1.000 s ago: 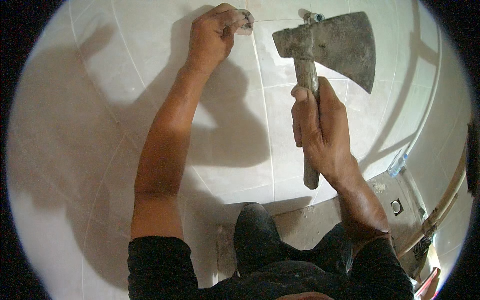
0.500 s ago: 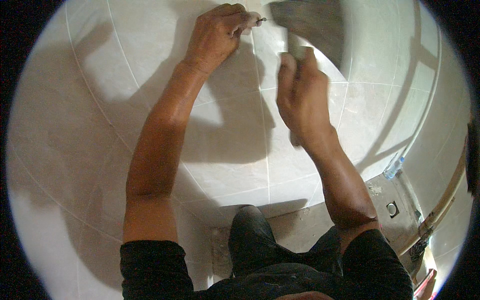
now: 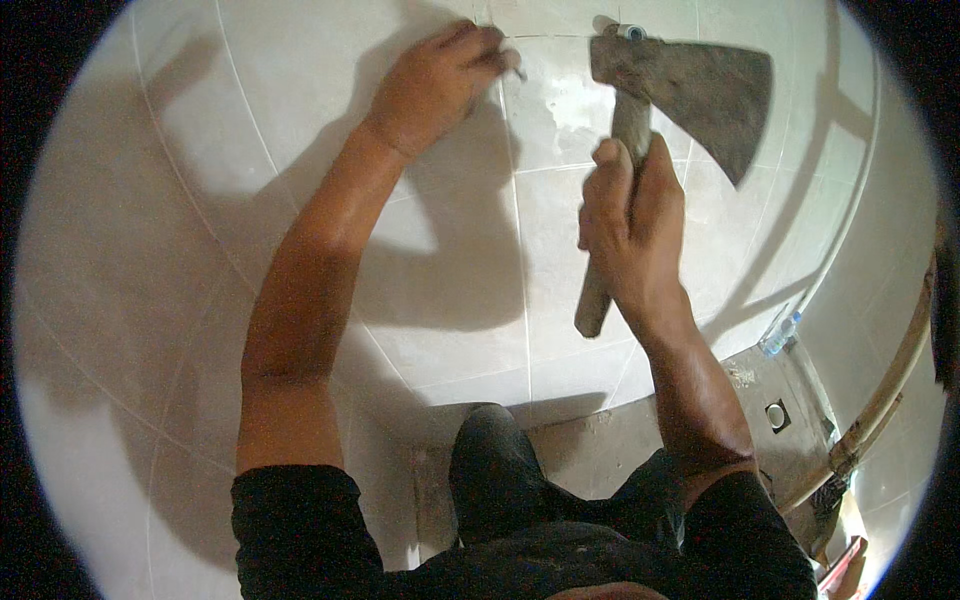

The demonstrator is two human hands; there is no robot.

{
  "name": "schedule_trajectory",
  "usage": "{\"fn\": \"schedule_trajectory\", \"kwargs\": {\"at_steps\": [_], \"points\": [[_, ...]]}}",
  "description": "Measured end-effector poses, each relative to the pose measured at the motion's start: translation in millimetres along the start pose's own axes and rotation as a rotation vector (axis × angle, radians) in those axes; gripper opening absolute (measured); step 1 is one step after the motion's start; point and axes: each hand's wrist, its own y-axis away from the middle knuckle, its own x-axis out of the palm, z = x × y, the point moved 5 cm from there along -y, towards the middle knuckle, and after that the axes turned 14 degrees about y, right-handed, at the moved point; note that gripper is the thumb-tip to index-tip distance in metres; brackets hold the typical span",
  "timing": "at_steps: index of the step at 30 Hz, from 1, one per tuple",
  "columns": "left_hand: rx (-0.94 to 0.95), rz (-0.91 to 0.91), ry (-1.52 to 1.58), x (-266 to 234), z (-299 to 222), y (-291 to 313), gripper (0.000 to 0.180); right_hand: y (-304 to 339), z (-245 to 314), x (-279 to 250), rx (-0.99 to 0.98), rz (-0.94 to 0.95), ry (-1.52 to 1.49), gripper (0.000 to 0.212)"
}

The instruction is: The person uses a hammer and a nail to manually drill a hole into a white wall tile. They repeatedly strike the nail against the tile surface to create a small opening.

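Observation:
My left hand [image 3: 440, 85] is raised to the tiled wall, fingers pinched on a small thin thing that looks like a nail [image 3: 519, 74]; most of it is hidden by the fingertips. To the right, my right hand [image 3: 635, 225] is wrapped round the wooden handle of a hatchet [image 3: 705, 95]. The hatchet's head is upright, its broad dark blade pointing right and its blunt end toward my left hand. A gap of bare wall separates the hatchet from the pinched fingers.
A round pipe fitting [image 3: 632, 32] shows in the wall behind the hatchet's head. Below right, a plastic bottle [image 3: 780, 335] stands by the wall, near a square floor drain [image 3: 777, 415]. A wooden pole [image 3: 880, 425] leans along the right side.
The hatchet has swung right, away from my left hand. My left fingers have shifted slightly down, and the thin thing in them now tilts downward instead of pointing right.

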Motion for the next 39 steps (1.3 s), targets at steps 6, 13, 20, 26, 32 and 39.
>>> {"fn": "schedule_trajectory", "kwargs": {"at_steps": [6, 13, 20, 26, 32, 39], "points": [[-0.645, -0.275, 0.544, -24.1, 15.2, -19.6, 0.014, 18.1, -1.3, -13.3, 0.004, 0.1, -0.045, 0.024], [-0.382, -0.147, 0.453, -24.3, 25.0, -31.9, 0.014, 16.5, 5.0, -4.8, 0.01, 0.137, -0.115, 0.025], [-0.46, -0.111, 0.454, -18.9, 21.6, -31.8, 0.009, -10.7, 19.2, -5.3, -0.086, 0.109, -0.037, 0.028], [-0.909, -0.262, 1.151, -0.6, 41.0, -17.1, 0.016, -55.2, 56.7, -5.2, -0.2, 0.06, 0.021, 0.033], [-0.664, -0.157, 0.839, -9.7, 38.7, -29.2, 0.01, -82.2, 46.0, 3.7, -0.252, 0.046, 0.13, 0.034], [-0.273, -0.154, 0.226, -19.6, 8.3, -25.2, 0.015, -56.4, 35.0, 0.0, -0.084, 0.147, 0.157, 0.034]]}}
